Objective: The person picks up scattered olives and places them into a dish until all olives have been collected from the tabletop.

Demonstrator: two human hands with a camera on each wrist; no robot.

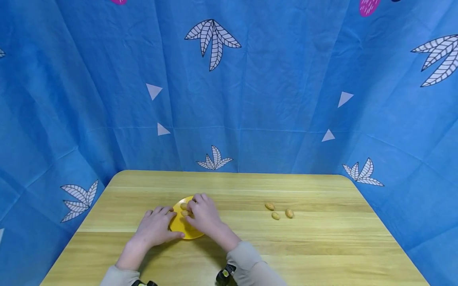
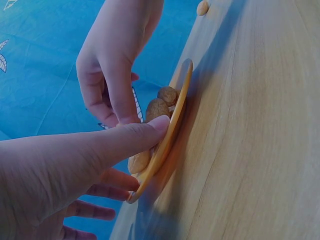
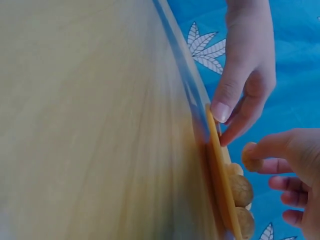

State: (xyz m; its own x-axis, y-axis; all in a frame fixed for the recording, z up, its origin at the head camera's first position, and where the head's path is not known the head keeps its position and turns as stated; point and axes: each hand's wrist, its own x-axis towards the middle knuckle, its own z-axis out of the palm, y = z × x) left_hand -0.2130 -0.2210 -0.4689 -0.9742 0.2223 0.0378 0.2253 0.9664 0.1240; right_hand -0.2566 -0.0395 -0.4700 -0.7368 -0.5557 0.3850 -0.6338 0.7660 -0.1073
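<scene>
in the head view, your light grey sleeves (image 1: 255,267) reach in from the bottom edge toward a yellow plate (image 1: 181,225) on the left part of the wooden table (image 1: 322,246). your left hand (image 1: 155,227) spans the plate's left side; your right hand (image 1: 204,213) is over it, beside the nuts on the plate (image 1: 184,206). three loose nuts (image 1: 275,215) lie well apart to the right, before a blue curtain (image 1: 272,99) printed with leaves.

in the left wrist view, your left thumb lies over the rim, fingertips at the edge, holding the plate; you cannot tell the right hand's grip here.

in the right wrist view, your right fingertips pinch one brown nut (image 3: 251,159), a narrow grip, just beside those on the plate.
</scene>
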